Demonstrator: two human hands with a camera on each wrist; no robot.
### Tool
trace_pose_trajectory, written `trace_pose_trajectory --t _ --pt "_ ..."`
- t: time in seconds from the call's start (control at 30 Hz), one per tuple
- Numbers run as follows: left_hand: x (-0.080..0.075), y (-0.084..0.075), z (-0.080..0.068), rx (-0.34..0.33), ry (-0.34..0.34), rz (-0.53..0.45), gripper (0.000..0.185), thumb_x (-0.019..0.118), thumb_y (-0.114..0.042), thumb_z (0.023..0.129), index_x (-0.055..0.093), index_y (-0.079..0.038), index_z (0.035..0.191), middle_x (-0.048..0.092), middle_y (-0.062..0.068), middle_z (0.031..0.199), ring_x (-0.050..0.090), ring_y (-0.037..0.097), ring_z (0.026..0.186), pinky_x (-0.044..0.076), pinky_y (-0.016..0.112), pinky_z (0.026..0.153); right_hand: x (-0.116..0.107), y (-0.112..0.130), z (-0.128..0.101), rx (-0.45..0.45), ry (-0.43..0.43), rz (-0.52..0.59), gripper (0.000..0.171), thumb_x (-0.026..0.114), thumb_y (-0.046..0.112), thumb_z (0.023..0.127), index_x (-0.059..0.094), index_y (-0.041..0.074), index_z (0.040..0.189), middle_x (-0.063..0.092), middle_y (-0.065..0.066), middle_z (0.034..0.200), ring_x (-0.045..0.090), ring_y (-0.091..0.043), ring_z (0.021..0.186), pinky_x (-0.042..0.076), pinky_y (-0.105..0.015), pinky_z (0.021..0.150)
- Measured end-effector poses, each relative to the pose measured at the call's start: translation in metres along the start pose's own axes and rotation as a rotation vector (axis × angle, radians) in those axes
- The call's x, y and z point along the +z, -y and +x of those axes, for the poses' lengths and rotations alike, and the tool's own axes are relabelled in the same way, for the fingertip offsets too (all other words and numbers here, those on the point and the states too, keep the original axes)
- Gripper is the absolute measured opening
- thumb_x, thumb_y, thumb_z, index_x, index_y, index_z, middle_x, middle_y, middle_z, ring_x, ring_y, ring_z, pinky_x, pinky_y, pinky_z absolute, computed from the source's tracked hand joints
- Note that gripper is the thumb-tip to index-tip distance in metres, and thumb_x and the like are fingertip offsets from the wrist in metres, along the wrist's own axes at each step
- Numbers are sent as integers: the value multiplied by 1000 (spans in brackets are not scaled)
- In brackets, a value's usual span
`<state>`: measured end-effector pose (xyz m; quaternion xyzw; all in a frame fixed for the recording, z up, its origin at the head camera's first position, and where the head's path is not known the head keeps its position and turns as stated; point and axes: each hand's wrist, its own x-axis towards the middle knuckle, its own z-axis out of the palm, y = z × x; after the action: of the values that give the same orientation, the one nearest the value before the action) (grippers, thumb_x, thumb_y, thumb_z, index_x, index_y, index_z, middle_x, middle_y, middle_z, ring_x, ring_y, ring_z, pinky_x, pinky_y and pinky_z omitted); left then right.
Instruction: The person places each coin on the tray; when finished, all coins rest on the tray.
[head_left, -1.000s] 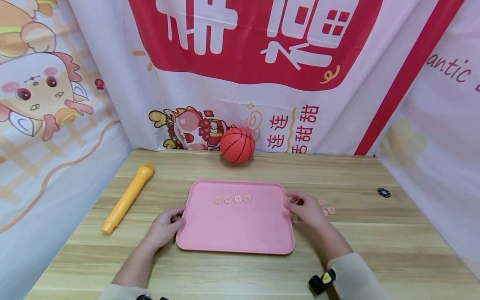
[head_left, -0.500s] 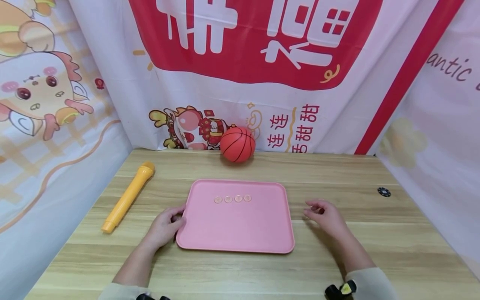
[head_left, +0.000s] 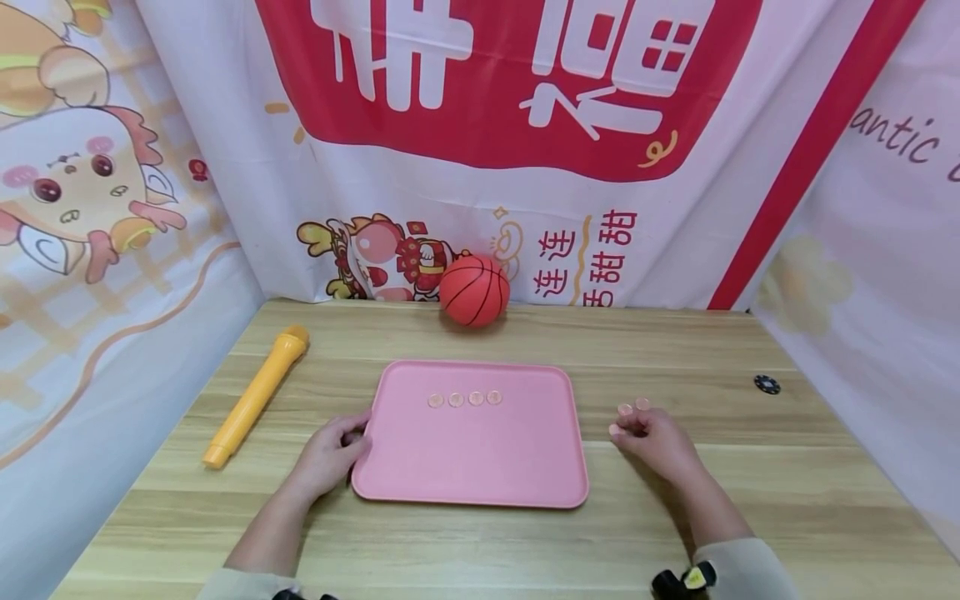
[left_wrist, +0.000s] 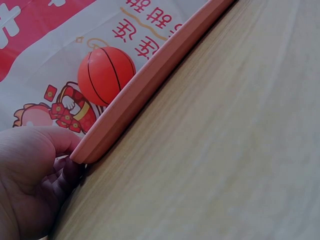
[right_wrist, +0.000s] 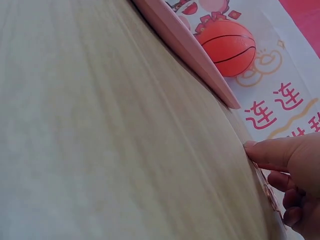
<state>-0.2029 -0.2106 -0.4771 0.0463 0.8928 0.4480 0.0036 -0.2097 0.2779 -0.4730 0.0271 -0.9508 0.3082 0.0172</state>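
Note:
My left hand (head_left: 330,454) grips the left edge of a pink rectangular tray (head_left: 472,467); in the left wrist view its fingers (left_wrist: 62,140) meet the tray's corner. Several small, pale, coin-like discs (head_left: 456,400) lie in a row in the tray's upper half. To the tray's right, my right hand (head_left: 660,446) is low over the table. One pinkish disc (head_left: 616,430) shows at its fingertips, and two more discs (head_left: 625,409) lie just beyond its fingers. In the right wrist view a finger (right_wrist: 272,150) reaches straight to the tabletop, while other fingers curl beside discs (right_wrist: 271,195).
A yellow toy microphone (head_left: 258,396) lies at the table's left. Against the back cloth (head_left: 675,242) sits a small red-orange basketball (head_left: 475,290). A black patterned chip (head_left: 767,384) rests at the far right of the wooden table (head_left: 810,467).
My right hand has left the tray's right edge and moved right to the loose discs. Discs there now lie further left, nearer the tray. The left hand and tray have stayed put.

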Motion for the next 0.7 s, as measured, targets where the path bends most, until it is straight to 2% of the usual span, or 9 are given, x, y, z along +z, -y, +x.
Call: trace_pose_trajectory --t 0.2,0.3,0.47,0.63,0.7 --pt "0 0 0 5 2 -9 45 63 -8 92 55 6 134 62 17 110 55 15 93 46 22 79 -2 1 3 9 33 29 22 77 25 83 72 6 93 65 -4 84 55 -15 78 45 -33 74" --pt "0 1 0 5 3 -11 45 63 -8 92 55 6 134 62 17 109 54 14 92 46 21 78 -3 3 4 13 43 55 22 78 21 81 69 4 92 61 -4 84 52 -15 76 43 -30 72" --pt "0 1 0 6 3 -9 45 63 -8 92 55 6 134 63 17 110 54 15 92 46 22 79 -3 8 3 30 44 80 22 76 19 82 62 4 92 62 -6 90 53 -15 79 44 -28 72" --pt "0 2 0 6 1 -7 45 63 -8 92 55 5 134 63 17 111 55 15 94 46 22 79 -2 10 1 23 39 120 21 75 16 84 60 3 91 61 -5 83 52 -13 75 42 -23 67" --pt "0 2 0 9 -1 -7 45 63 -8 92 55 5 134 63 17 111 55 15 93 46 22 79 -1 12 1 33 43 180 21 73 14 85 59 0 93 59 -4 80 52 -11 71 44 -22 63"
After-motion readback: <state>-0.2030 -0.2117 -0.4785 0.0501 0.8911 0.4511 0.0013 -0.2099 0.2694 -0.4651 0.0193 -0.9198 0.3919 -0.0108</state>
